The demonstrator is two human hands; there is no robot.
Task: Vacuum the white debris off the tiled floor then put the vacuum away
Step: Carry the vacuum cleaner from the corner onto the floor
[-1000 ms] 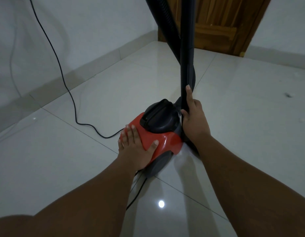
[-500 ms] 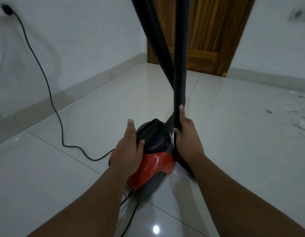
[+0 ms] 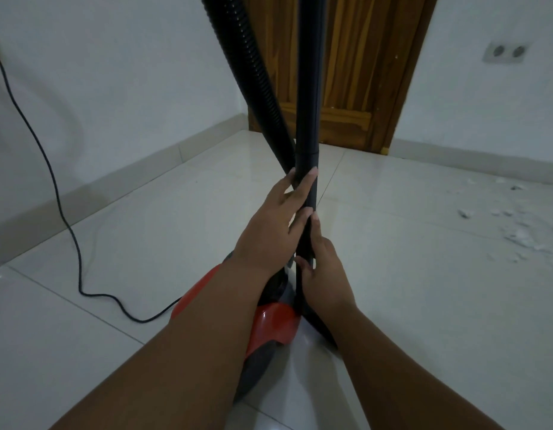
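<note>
Head view first gives us the tiled floor (image 3: 393,274), pale and glossy, running back to a wooden door (image 3: 346,72) and a wall with a double socket (image 3: 506,51). On it, close beneath us, sits the red vacuum (image 3: 275,327), its body largely hidden under our forearms. A power cord (image 3: 67,225) trails from it across the tiles and up the left wall, so we judge it is plugged in and ready.

From the vacuum rise two dark parts: the ribbed hose (image 3: 253,72), leaning left, and the rigid wand (image 3: 309,88), standing nearly upright just beside it. We judge the wand is parked vertically against the body, which is why we reach for it low down.

Our left hand (image 3: 275,225) wraps the wand just under its joint, fingers curled closed around the tube. Our right hand (image 3: 324,274) holds the same tube directly below, fingers closed on it too, thumb tips almost touching. Two hands stacked suggest we mean to lift or free the wand steadily.

Smallest, the white debris (image 3: 517,225) lies scattered well to the right on the floor, not yet cleaned.
</note>
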